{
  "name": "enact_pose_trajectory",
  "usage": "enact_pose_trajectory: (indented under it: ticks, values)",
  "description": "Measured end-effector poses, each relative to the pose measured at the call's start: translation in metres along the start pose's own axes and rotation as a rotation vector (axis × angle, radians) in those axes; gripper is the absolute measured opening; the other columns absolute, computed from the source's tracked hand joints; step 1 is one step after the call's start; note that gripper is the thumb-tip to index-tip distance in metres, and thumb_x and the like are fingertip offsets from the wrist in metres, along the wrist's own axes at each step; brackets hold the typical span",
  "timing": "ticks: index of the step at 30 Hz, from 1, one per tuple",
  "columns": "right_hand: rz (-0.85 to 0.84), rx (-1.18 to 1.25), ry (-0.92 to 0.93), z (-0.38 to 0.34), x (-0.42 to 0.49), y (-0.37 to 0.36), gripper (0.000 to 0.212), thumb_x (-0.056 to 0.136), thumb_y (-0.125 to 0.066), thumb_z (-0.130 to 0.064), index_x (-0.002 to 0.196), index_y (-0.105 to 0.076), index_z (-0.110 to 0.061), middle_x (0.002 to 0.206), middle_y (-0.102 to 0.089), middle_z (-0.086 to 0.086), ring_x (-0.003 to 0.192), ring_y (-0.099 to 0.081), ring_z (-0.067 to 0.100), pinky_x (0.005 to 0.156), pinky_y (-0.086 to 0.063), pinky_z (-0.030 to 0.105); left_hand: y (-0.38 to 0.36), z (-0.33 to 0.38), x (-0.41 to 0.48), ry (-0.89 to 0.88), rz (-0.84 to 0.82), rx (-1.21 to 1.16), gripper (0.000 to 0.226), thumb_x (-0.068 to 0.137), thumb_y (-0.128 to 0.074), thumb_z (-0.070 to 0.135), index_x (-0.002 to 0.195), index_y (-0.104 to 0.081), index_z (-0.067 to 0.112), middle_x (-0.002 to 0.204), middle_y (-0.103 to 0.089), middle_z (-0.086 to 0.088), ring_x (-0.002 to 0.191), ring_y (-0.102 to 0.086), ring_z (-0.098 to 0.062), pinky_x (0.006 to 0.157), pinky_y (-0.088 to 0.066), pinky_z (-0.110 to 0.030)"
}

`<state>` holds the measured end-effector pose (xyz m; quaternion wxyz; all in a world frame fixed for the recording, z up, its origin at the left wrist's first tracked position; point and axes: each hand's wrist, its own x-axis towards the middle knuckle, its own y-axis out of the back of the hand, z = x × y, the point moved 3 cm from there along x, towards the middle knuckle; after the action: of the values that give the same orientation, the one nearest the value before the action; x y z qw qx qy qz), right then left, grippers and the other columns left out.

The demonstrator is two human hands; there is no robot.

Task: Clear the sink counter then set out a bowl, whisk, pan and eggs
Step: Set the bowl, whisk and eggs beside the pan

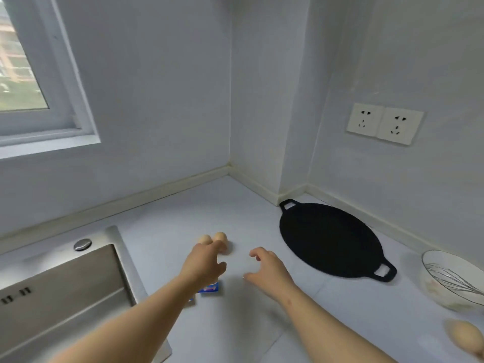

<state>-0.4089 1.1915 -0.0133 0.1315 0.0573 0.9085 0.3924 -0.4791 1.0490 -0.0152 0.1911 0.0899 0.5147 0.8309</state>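
Three brown eggs (220, 237) lie together on the white counter (235, 210), partly hidden behind my left hand (203, 264). That hand hovers just in front of them with fingers curled downward, and I cannot tell if it touches them. My right hand (267, 268) floats open to the right, holding nothing. A flat black pan (330, 239) with two loop handles rests at the back right. A white bowl (434, 260) at the right edge holds a wire whisk (455, 280). Another egg (465, 336) sits at the bottom right.
A steel sink (60, 297) with a round plug hole cover fills the left side. A small blue and white packet (210, 288) lies on the counter under my left wrist. Two wall sockets (383, 123) are on the right wall and a window is at the upper left.
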Motion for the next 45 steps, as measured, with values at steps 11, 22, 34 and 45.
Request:
enact_pose_trajectory:
  ticks: [11,22,34,45]
  values:
    - [-0.089,-0.039,0.029,-0.039,0.059,-0.036,0.052,0.085,-0.061,-0.023,0.133,-0.039,-0.022,0.132,-0.043,0.004,0.116,-0.049,0.020,0.095,-0.044,0.031,0.028,-0.070,0.021,0.118,0.120,-0.015,0.045,0.089,-0.058,0.024,0.132,-0.045,0.022,0.134,-0.049,-0.001,0.119,-0.048,-0.017,0.094,-0.045,-0.027]
    - [-0.173,-0.027,0.009,-0.035,0.111,-0.062,0.094,0.077,-0.067,-0.024,0.148,-0.005,-0.035,0.155,0.000,-0.005,0.138,-0.025,0.025,0.108,-0.033,0.036,-0.003,-0.087,0.065,0.185,-0.109,-0.251,0.086,0.075,-0.072,0.029,0.146,-0.023,0.025,0.151,-0.027,-0.001,0.134,-0.035,-0.022,0.109,-0.035,-0.037]
    - [-0.267,-0.189,0.079,-0.038,0.137,-0.066,0.077,0.084,-0.056,-0.020,0.148,-0.014,-0.033,0.152,-0.020,-0.006,0.134,-0.023,0.028,0.105,-0.033,0.035,-0.017,-0.093,0.089,0.258,-0.171,-0.232,0.082,0.074,-0.072,0.036,0.142,-0.027,0.031,0.143,-0.039,-0.002,0.131,-0.036,-0.025,0.106,-0.037,-0.043]
    - [-0.204,-0.199,0.044,-0.035,0.141,-0.070,0.063,0.086,-0.056,-0.022,0.142,-0.028,-0.025,0.145,-0.033,0.001,0.127,-0.033,0.031,0.099,-0.037,0.034,-0.017,-0.084,0.093,0.168,-0.151,-0.092,0.062,0.082,-0.062,0.021,0.139,-0.038,0.024,0.134,-0.047,-0.005,0.123,-0.045,-0.023,0.096,-0.038,-0.027]
